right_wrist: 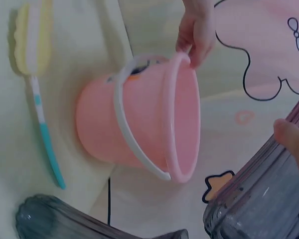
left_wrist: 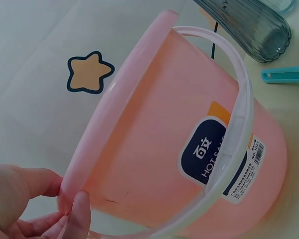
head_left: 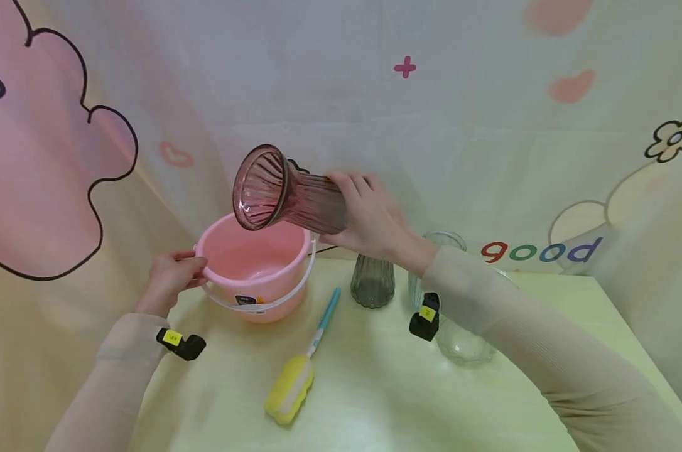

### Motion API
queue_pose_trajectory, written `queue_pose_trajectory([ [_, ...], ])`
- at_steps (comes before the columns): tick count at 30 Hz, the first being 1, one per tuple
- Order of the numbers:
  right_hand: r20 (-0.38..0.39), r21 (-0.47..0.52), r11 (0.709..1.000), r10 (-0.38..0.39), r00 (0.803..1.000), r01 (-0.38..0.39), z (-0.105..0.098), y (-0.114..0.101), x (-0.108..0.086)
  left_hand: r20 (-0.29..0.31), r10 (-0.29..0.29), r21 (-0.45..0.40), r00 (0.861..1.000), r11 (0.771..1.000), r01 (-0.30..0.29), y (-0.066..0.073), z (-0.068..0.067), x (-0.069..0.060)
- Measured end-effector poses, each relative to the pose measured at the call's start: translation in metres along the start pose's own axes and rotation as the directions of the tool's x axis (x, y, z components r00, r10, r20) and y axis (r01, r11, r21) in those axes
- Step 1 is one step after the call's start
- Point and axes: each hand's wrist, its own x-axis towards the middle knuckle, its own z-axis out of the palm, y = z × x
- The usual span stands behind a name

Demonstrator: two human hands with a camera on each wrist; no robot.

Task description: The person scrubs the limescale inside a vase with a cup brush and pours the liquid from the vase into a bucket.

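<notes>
My right hand (head_left: 369,216) grips a ribbed pinkish-purple glass vase (head_left: 313,201) around its body. The vase is tilted on its side, its flared mouth pointing left above the pink bucket (head_left: 256,282). On the bucket's left side, my left hand (head_left: 174,276) pinches the rim between thumb and fingers, as the left wrist view also shows. A white handle (left_wrist: 239,134) hangs down across the bucket's front. In the right wrist view, the lower part of the vase (right_wrist: 264,194) looks greyish, and whether it holds water I cannot tell.
A bottle brush (head_left: 290,389) with yellow sponge head and teal handle lies in front of the bucket. A grey ribbed glass vase (head_left: 373,282) stands right of it. Clear glass vessels (head_left: 465,345) are partly hidden behind my right forearm. A printed curtain (head_left: 341,81) hangs behind the table.
</notes>
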Motion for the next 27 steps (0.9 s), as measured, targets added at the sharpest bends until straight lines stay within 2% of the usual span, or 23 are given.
queue_pose_trajectory([
  [6, -0.018, -0.171, 0.984, -0.046, 0.999, 0.043, 0.009, 0.010, 0.018, -0.003, 0.014, -0.006, 1.000, 1.000, -0.014, -0.002, 0.000, -0.001],
  [10, -0.038, -0.272, 0.960, -0.072, 0.997, 0.059, 0.016, 0.014, 0.026, -0.008, 0.018, 0.002, 1.000, 1.000, -0.018, -0.003, 0.000, -0.001],
  [13, -0.025, -0.351, 0.933, -0.090, 0.996, 0.076, 0.023, 0.017, 0.031, -0.013, 0.018, 0.000, 1.000, 1.000, -0.018, -0.003, 0.001, -0.002],
  [16, -0.007, -0.439, 0.892, -0.120, 0.993, 0.105, 0.029, 0.020, 0.032, -0.022, 0.015, -0.003, 1.000, 1.000, -0.015, -0.002, 0.002, -0.003],
  [20, -0.002, -0.549, 0.824, -0.172, 0.985, 0.142, 0.036, 0.021, 0.032, -0.043, 0.016, -0.039, 0.999, 0.999, -0.018, -0.002, 0.003, -0.004],
  [25, 0.102, -0.650, 0.731, -0.190, 0.977, 0.210, 0.036, 0.018, 0.031, -0.039, 0.022, -0.052, 0.999, 0.998, -0.024, -0.002, 0.003, -0.004],
  [27, 0.138, -0.683, 0.691, -0.196, 0.971, 0.237, 0.035, 0.017, 0.032, -0.019, 0.029, -0.030, 0.999, 0.999, -0.029, -0.003, 0.002, -0.003],
])
